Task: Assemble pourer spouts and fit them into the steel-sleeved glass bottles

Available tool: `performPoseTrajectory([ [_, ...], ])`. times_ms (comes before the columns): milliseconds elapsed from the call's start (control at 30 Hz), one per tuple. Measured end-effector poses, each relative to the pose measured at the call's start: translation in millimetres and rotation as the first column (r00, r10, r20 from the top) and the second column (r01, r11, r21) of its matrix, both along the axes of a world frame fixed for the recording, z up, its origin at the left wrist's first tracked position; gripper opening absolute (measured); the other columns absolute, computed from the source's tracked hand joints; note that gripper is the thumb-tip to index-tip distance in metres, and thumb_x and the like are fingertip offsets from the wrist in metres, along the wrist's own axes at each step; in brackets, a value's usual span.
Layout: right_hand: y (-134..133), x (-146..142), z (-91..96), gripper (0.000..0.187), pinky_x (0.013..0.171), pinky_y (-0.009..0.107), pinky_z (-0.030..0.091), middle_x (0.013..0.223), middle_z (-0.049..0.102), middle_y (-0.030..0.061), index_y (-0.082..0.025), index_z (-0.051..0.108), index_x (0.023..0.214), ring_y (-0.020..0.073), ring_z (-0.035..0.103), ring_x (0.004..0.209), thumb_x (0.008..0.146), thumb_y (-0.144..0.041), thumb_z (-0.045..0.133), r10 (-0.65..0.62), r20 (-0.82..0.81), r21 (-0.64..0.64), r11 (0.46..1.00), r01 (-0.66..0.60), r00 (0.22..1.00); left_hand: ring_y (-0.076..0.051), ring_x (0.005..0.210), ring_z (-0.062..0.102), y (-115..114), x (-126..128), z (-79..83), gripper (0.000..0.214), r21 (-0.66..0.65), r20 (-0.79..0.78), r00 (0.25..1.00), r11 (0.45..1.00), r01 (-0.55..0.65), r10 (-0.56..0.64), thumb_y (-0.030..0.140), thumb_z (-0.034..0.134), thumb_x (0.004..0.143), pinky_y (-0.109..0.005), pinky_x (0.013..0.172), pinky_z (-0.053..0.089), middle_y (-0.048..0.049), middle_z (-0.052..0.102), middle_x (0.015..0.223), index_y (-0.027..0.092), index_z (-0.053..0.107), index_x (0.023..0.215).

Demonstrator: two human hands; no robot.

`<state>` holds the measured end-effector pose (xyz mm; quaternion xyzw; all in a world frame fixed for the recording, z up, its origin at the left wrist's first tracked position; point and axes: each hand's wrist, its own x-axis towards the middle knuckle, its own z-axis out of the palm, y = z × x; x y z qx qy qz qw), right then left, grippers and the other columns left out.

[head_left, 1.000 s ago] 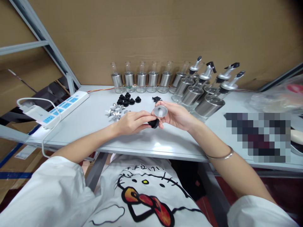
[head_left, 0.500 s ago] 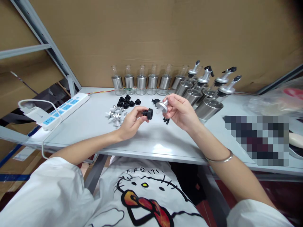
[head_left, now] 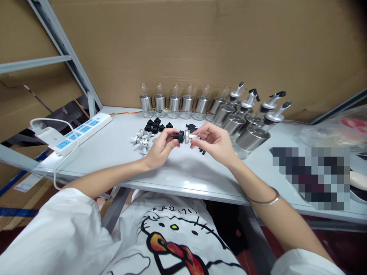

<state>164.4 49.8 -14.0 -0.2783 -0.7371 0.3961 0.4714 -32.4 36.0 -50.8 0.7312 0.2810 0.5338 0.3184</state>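
My left hand (head_left: 161,149) is closed on a black ribbed stopper (head_left: 180,136), its wide end facing right. Pinched by the spout in my right hand (head_left: 215,142) is a silver pourer top (head_left: 187,136), its round base turned to the stopper. The two parts are lined up end to end; I cannot tell whether they touch. Behind my left hand lie several loose black stoppers (head_left: 156,125) and a heap of silver pourer tops (head_left: 142,142). Small black parts (head_left: 191,127) lie behind my right hand, and tiny black pieces (head_left: 202,151) lie below it.
Glass bottles with steel sleeves (head_left: 174,103) line the back of the table. To the right, several bottles carry pourers (head_left: 254,135). A white power strip (head_left: 83,133) with a plugged-in cable sits at left. Plastic bags (head_left: 338,126) and a pixelated patch are at far right.
My right hand has turned the pourer top so its base faces left and brought it up to the stopper. My left hand keeps its hold. The view has shifted slightly.
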Motion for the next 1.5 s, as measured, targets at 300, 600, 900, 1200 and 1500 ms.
performPoseTrajectory([
  [300,5,8,-2.1,0.015,0.065,0.031,0.049,0.084,0.071,0.0060,-0.022,0.066,0.094,0.0178,0.064,0.071,0.091,-0.031,0.055,-0.234,0.294,0.589,0.808,0.017,0.927,-0.013,0.080,0.058,4,-3,-5.7,0.031,0.025,-0.083,0.995,0.998,-0.053,0.055,0.043,0.052,0.091,-0.029,0.077,0.048,-0.0068,0.060,0.100,0.018,0.049,0.108],
  [600,13,10,-9.6,0.014,0.064,0.028,0.050,0.087,0.071,0.0080,-0.018,0.066,0.096,0.0166,0.065,0.074,0.092,-0.022,0.053,-0.324,0.267,0.815,0.579,-0.033,0.908,-0.008,0.058,0.056,7,-4,-0.3,0.025,-0.140,-0.055,0.997,0.988,-0.058,0.051,0.030,0.064,0.082,-0.023,0.062,0.047,0.0003,0.061,0.078,0.015,0.056,0.101],
  [900,11,8,-10.0,0.013,0.066,0.027,0.051,0.085,0.075,0.0050,-0.020,0.067,0.091,0.0163,0.069,0.070,0.091,-0.029,0.058,-0.302,0.301,0.736,0.677,-0.019,0.905,-0.010,0.062,0.055,8,-7,1.4,0.024,0.027,-0.183,0.976,0.993,-0.114,0.117,0.038,0.059,0.086,-0.023,0.062,0.046,0.0003,0.061,0.074,0.016,0.058,0.094],
  [1200,0,5,2.5,0.025,0.051,0.020,0.047,0.060,0.068,0.0001,-0.017,0.061,0.083,0.0132,0.067,0.054,0.089,-0.041,0.057,-0.025,0.370,0.157,0.987,-0.036,0.929,-0.010,0.065,0.059,3,-7,-0.5,0.020,0.186,-0.254,0.957,0.978,-0.090,0.137,0.036,0.052,0.091,-0.021,0.061,0.048,-0.0026,0.065,0.083,0.017,0.053,0.097],
  [1500,7,4,-3.9,0.016,0.065,0.025,0.049,0.081,0.072,0.0048,-0.019,0.060,0.080,0.0157,0.067,0.073,0.090,-0.032,0.058,-0.081,0.362,0.434,0.896,-0.091,0.929,-0.007,0.046,0.043,1,-7,0.9,0.032,-0.085,-0.228,0.973,0.995,-0.056,0.035,0.046,0.045,0.093,-0.019,0.050,0.037,0.0057,0.050,0.057,0.016,0.053,0.096],
])
